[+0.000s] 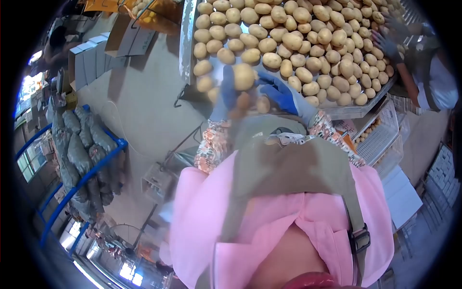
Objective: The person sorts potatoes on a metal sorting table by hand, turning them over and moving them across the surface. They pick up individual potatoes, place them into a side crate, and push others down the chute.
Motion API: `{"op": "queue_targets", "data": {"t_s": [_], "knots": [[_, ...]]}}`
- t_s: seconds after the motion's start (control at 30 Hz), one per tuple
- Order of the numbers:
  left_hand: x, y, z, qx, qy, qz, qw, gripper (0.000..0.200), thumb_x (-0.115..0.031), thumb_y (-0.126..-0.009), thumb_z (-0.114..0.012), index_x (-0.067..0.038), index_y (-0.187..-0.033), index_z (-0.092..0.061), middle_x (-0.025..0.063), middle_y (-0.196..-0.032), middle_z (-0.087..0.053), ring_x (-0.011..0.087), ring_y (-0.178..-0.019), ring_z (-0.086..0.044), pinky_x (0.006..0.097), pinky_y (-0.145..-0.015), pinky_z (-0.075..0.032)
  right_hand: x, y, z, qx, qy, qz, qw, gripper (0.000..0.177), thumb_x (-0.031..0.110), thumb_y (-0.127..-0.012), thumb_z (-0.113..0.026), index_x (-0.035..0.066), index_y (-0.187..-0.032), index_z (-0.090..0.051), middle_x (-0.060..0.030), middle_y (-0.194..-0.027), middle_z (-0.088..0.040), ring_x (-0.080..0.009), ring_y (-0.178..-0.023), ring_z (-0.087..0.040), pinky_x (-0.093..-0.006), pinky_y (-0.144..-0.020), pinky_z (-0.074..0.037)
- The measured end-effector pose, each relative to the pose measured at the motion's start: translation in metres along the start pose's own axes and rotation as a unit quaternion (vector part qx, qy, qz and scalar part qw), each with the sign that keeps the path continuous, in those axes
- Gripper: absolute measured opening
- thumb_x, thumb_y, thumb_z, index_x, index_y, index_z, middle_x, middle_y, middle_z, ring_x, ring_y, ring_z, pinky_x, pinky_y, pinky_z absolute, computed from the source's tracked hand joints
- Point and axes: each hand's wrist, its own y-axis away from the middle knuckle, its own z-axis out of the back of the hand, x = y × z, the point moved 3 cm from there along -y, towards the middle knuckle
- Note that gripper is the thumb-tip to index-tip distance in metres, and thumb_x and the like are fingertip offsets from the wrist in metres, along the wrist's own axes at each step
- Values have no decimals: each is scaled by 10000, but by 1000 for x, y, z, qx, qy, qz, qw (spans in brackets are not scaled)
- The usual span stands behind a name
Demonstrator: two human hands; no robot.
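Many pale brown potatoes [294,41] lie spread over a metal sorting table [353,111] in front of me. My left hand [227,91], in a blue-and-grey glove and blurred by motion, grips a large potato [244,77] near the front edge. Its fingers lie along the potato's left side. My right hand [283,96], in a matching glove, is just to the right with fingers stretched toward that potato and partly apart. I see nothing held in it. Below and between my hands are a few smaller potatoes [263,104], partly blurred.
Another person's gloved hand [386,45] reaches onto the table's right side. Plastic crates [380,137] stand under the right edge. At left are open cardboard boxes [127,41] and a blue-framed cart [96,168] loaded with filled dark sacks [82,154].
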Motion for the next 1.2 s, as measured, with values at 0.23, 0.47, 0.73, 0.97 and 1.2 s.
{"op": "queue_targets", "data": {"t_s": [0.23, 0.47, 0.73, 0.97, 1.2], "knots": [[0, 13, -24, 68, -122, -192, 971, 522, -433, -1019, -342, -19, -1324, -429, 138, -1238, -546, 242, -1054, -596, 361, -864, -514, 34, 16, 8, -55, -59, 90, 993, 565, 173, -913, -574, 57, -1426, -369, -82, -1257, -546, -137, -1096, -538, -289, -904, -460], [26, 31, -57, -29, -428, -389, 815, 704, -175, -788, -763, -5, -1362, -395, 128, -1315, -474, 241, -1170, -480, 356, -977, -429, 32, 44, 4, -21, -186, 47, 981, 848, 105, -845, -665, 106, -1505, -132, -139, -1387, -411, -219, -1221, -495, -337, -975, -460], [25, 47, -79, -22, -446, -382, 809, 844, -163, -696, -849, -11, -1373, -368, 118, -1322, -459, 221, -1211, -476, 353, -1001, -438, 30, 59, 10, -68, -80, 118, 987, 893, 128, -816, -687, 64, -1501, -118, -154, -1433, -357, -242, -1268, -454, -353, -1024, -416], [15, 58, -100, -24, -557, -432, 709, 857, -239, -649, -879, -10, -1345, -435, 151, -1215, -557, 258, -1102, -558, 384, -939, -458, 15, 73, 4, -9, -322, 102, 941, 859, -24, -801, -595, 58, -1513, -122, -119, -1365, -417, -175, -1175, -477, -296, -971, -422], [13, 50, -101, 65, -537, -451, 710, 991, -237, -596, -912, -25, -1407, -384, 162, -1249, -554, 261, -1104, -581, 375, -935, -476, -9, 73, -1, 21, -574, 136, 807, 612, 235, -935, -479, 43, -1462, -236, -144, -1307, -489, -237, -1172, -510, -376, -1003, -423]]}}
